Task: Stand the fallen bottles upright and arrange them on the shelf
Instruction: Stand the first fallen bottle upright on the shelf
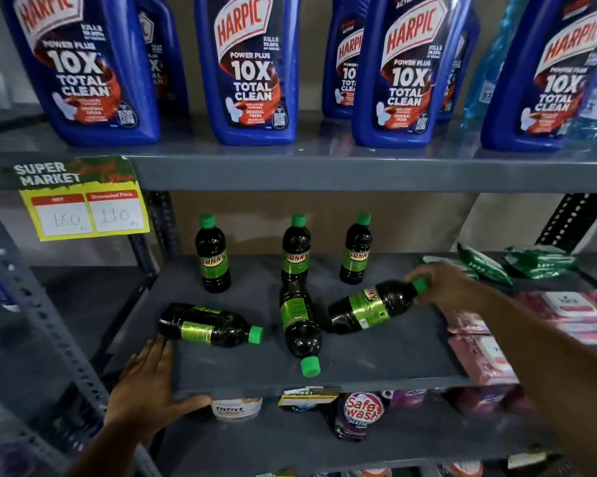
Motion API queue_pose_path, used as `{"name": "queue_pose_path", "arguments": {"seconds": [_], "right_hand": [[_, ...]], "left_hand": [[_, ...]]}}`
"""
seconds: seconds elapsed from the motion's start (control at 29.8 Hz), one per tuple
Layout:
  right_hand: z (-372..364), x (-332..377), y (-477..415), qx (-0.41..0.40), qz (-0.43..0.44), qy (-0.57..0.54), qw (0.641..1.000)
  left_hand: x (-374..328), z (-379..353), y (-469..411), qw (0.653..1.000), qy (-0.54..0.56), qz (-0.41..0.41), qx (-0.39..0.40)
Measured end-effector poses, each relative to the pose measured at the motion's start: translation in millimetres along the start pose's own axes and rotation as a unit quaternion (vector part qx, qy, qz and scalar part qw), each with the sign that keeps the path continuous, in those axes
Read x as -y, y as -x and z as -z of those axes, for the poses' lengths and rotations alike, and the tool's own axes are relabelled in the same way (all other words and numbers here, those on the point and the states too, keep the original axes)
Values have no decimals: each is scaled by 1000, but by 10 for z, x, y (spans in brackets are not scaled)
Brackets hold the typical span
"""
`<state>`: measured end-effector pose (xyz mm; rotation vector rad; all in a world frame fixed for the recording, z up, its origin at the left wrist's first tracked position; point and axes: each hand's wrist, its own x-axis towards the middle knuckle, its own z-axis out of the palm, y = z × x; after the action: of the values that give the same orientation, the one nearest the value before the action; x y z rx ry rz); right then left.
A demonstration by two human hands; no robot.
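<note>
Dark bottles with green caps and green-yellow labels are on the grey middle shelf (376, 366). Three stand upright at the back: left bottle (212, 256), middle bottle (295, 253), right bottle (355, 251). Three lie fallen in front: one at the left (207, 325) with its cap pointing right, one in the middle (300, 325) with its cap toward me, one at the right (369, 306). My right hand (441, 282) is closed around the neck and cap of the right fallen bottle. My left hand (149, 383) lies flat on the shelf's front left edge, thumb under the lip.
Large blue toilet cleaner bottles (252, 70) line the shelf above. A yellow price tag (83, 201) hangs at its left. Green packets (490, 263) and pink packs (479, 356) fill the right side of the middle shelf. More products (359, 411) sit on the shelf below.
</note>
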<state>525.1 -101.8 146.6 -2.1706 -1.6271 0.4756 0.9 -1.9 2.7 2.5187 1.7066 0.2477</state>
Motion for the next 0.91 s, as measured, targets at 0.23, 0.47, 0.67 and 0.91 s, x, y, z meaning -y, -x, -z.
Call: {"name": "queue_pose_path", "arguments": {"seconds": [0.23, 0.47, 0.67, 0.91], "right_hand": [[228, 752, -126, 55, 78, 33, 995], [-145, 896, -304, -90, 77, 92, 989], [-246, 802, -284, -112, 90, 46, 989], [-348, 824, -129, -243, 139, 118, 953]], "left_hand": [[-4, -19, -27, 1000, -21, 9, 8], [14, -46, -29, 999, -27, 18, 11], [14, -53, -22, 999, -32, 12, 4], [2, -14, -10, 1000, -24, 2, -2]]}}
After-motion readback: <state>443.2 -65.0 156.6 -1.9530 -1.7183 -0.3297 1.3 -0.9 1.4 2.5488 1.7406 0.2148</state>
